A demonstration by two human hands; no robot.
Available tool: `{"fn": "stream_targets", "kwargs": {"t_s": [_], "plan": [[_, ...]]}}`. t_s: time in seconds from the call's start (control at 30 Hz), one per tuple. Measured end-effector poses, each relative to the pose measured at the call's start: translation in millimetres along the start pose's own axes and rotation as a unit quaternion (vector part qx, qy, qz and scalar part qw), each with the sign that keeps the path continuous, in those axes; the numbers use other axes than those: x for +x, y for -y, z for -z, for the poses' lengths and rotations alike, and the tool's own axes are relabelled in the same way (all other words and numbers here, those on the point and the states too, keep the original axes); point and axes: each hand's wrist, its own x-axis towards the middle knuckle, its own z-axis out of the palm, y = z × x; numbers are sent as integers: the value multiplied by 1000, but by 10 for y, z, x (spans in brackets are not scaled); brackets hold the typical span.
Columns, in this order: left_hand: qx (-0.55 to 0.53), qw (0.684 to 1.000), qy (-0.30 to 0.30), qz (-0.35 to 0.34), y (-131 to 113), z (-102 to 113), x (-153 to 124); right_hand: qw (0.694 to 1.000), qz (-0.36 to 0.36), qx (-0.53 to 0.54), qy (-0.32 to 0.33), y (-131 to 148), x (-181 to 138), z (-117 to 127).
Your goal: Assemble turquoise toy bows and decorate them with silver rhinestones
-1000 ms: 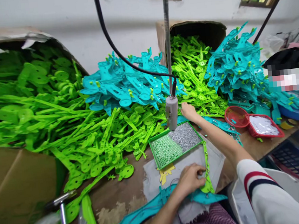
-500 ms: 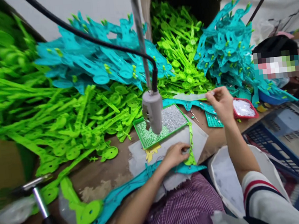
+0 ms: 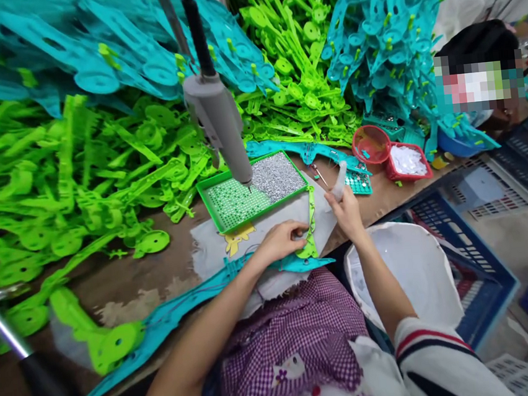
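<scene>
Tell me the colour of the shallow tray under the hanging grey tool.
Green; the tray shows best in the head view.

the left hand (image 3: 280, 241) hides part of the green strip (image 3: 311, 211); the pale piece (image 3: 339, 177) in the right hand (image 3: 349, 213) is blurred.

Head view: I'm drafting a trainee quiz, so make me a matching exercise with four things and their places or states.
1 left hand
2 right hand
3 grey tool
4 red bowl

a hangs over the green tray
b holds a pale clear piece
c beside the red tray of white bits
d pinches the green strip

Pairs: 1-d, 2-b, 3-a, 4-c
</scene>
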Motion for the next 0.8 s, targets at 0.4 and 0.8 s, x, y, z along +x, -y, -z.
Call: {"fn": "stream_targets", "kwargs": {"t_s": [0.4,0.8], "plan": [[5,1000,0,4,-51,7,-9,900,-243,311,186,-103,-414,-151],[18,1000,-5,-2,-92,26,-37,983,-118,8,143,-166,-514,-284]]}}
